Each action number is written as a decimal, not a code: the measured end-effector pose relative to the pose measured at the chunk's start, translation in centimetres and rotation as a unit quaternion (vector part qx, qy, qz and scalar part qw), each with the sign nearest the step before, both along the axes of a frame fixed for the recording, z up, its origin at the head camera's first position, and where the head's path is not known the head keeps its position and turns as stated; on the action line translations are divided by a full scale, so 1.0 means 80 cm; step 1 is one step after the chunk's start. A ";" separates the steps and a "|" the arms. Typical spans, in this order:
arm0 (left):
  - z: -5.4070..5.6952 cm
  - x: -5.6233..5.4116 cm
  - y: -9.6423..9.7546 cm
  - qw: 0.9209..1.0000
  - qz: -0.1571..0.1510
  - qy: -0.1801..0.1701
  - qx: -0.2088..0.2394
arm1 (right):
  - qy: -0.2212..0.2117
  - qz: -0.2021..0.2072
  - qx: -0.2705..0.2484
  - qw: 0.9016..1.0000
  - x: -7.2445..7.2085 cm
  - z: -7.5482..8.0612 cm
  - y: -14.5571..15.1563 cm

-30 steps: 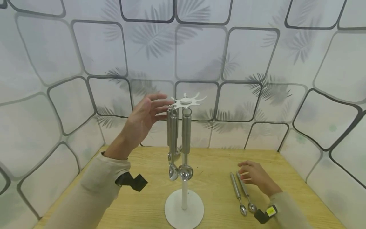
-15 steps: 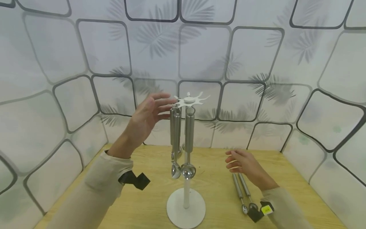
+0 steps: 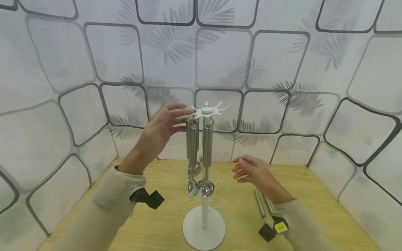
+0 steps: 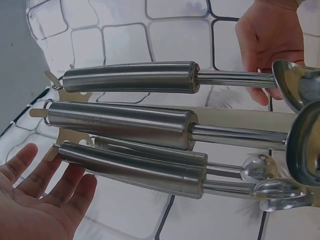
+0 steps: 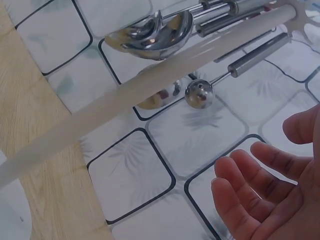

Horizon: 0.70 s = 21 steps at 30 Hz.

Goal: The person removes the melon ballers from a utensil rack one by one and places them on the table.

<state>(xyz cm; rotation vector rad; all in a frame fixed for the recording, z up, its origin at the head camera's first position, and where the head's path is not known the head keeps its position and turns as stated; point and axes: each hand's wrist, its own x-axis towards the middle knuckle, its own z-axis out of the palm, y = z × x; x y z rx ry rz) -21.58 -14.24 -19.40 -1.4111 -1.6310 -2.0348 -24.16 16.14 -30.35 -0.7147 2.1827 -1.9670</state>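
Left of the white stand (image 3: 192,230), the left hand (image 3: 161,127) stays raised beside its hooked top, just as a second ago, fingers extended and loosely apart; whether they touch a hook, I cannot tell. From the stand's left and front hooks hang steel scoops (image 3: 207,146), bowls downward, placed as before. Right of the stand, the right hand (image 3: 257,177) has left the loose utensils' handles and come nearer the post, fingers slightly bent, unclenched. Farthest right of the stand, two loose utensils (image 3: 260,205) remain on the wooden table (image 3: 157,230), their bowl ends now hidden
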 end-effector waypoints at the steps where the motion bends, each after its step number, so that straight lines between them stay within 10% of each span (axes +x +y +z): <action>1: 0.000 0.001 0.000 1.000 0.001 0.000 0.002 | 0.003 0.005 -0.004 1.000 0.001 0.002 -0.003; 21: -0.005 -0.002 -0.002 1.000 0.018 -0.008 -0.006 | 0.043 0.059 -0.009 0.997 0.017 0.027 -0.051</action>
